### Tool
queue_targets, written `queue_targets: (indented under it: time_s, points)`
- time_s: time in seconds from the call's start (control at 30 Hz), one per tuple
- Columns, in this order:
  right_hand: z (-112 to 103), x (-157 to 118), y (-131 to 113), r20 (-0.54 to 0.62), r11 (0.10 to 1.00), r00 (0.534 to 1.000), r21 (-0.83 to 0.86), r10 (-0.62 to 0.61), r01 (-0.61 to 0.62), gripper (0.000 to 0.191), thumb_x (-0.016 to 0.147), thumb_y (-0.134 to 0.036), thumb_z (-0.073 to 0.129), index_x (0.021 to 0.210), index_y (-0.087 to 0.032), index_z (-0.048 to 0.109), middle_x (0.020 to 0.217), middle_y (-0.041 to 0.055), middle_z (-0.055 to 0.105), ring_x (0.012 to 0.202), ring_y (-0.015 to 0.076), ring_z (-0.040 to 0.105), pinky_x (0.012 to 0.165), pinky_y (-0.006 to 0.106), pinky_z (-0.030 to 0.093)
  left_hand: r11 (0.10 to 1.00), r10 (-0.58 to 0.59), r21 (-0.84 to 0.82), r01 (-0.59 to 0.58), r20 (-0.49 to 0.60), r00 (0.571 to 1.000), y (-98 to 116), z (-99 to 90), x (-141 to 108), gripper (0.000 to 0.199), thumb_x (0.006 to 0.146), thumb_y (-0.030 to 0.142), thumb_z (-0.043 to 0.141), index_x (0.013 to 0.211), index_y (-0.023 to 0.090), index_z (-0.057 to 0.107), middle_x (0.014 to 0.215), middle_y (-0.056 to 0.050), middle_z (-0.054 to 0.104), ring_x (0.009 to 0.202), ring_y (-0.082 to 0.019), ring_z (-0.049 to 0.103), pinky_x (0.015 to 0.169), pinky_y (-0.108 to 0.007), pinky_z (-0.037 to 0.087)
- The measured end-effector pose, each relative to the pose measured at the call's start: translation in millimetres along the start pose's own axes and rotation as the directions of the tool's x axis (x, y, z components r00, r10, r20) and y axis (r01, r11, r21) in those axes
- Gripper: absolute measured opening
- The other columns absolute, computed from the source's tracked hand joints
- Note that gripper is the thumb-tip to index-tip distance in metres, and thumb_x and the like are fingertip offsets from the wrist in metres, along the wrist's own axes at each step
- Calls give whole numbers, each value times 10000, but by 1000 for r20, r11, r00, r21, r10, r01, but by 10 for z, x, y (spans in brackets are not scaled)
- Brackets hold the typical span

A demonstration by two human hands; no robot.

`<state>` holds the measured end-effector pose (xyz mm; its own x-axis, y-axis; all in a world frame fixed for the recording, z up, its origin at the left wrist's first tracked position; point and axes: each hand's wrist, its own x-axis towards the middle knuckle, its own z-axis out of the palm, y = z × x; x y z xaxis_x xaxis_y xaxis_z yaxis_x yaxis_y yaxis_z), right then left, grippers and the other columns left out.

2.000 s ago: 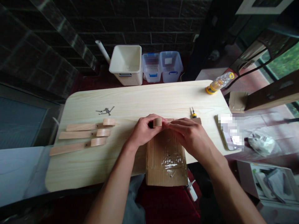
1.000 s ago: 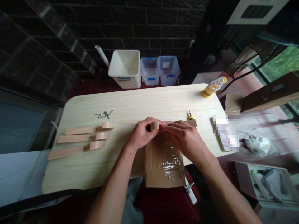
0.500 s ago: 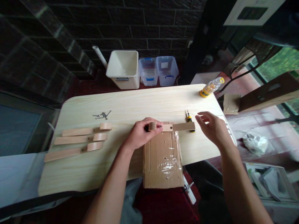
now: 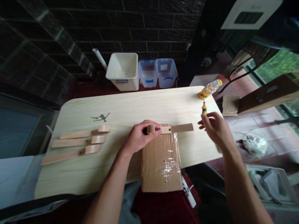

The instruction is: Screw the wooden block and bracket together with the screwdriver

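Note:
A wooden strip with a curled end (image 4: 182, 128) lies across the far edge of a taped cardboard piece (image 4: 161, 161). My left hand (image 4: 140, 137) is closed around its curled end, and a small dark screw tip shows by the fingertips. One dark hole shows in the strip's middle. Raised to the right of the strip, a yellow and black screwdriver (image 4: 204, 109) is gripped in my right hand (image 4: 216, 127), its metal bit pointing away from me. Several loose screws (image 4: 102, 117) lie at the table's left, above three similar wooden pieces (image 4: 70, 142).
A clear bottle with yellow ends (image 4: 210, 89) stands at the table's (image 4: 130, 109) far right corner. On the floor behind are a cream bin (image 4: 122, 71) and two clear plastic boxes (image 4: 156, 73). An open box of items (image 4: 271, 183) sits at lower right.
My right hand has taken hold of the screwdriver that lay beside the strip and lifted it to the right. The left hand still holds the strip in place.

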<state>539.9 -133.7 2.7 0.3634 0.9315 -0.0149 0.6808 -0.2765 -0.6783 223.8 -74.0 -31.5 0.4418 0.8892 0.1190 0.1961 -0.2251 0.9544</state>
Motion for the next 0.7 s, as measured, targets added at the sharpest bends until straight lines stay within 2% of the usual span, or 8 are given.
queue_targets:
  time_s: [0.07,0.1,0.2,0.3,0.43,0.53,0.7]
  points:
    - [-141,-60,-199,-144,964,988,251,-53,88,413,996,-636,639,1013,-224,633,771,45,774,658,191,744,600,296,556,1000,-2,-9,2,4,1000,1,-2,1,124,903,354,834,960,246,810,1055,-62,832,993,-206,753,985,-402,605]
    - [-196,-110,-318,-193,943,977,299,-92,148,377,979,-613,686,972,-238,645,729,12,733,639,175,709,587,286,535,1000,-5,-16,5,6,1000,4,-3,1,128,905,357,834,960,245,809,1058,-63,832,996,-206,753,991,-403,603]
    - [-260,-307,-669,-320,911,925,282,-206,300,283,967,-533,740,901,-262,689,747,-1,670,646,165,632,568,295,475,999,-13,-31,13,8,1000,25,-6,0,130,909,366,832,943,243,805,1058,-62,831,998,-206,751,998,-402,596]
    - [-188,-472,-893,-283,914,917,214,-280,345,207,963,-478,762,953,-274,734,809,10,681,693,184,630,616,328,483,1000,-19,-20,19,7,1000,49,-8,-6,129,911,367,830,935,243,805,1065,-59,831,1005,-212,752,996,-401,594]
    - [-24,-537,-987,-147,890,909,191,-390,413,167,960,-432,779,997,-271,757,953,38,731,865,219,695,746,360,533,1000,-8,-8,8,1,1000,49,-8,-15,133,920,370,823,951,241,807,1077,-59,831,1029,-221,757,1003,-400,594]
    - [67,-540,-1011,-111,881,915,245,-389,404,157,957,-405,784,1032,-270,754,983,42,738,905,228,713,788,376,558,1000,11,-25,-11,1,1000,32,-6,-15,126,919,365,827,970,252,811,1075,-54,831,1039,-224,759,1008,-408,595]
    - [126,-579,-1044,-93,882,925,279,-367,378,147,1001,-370,711,1096,-258,719,982,38,731,891,201,715,744,337,577,999,2,-36,-2,8,1000,19,-7,-17,119,918,363,832,965,255,814,1068,-51,831,1032,-224,758,1002,-406,585]
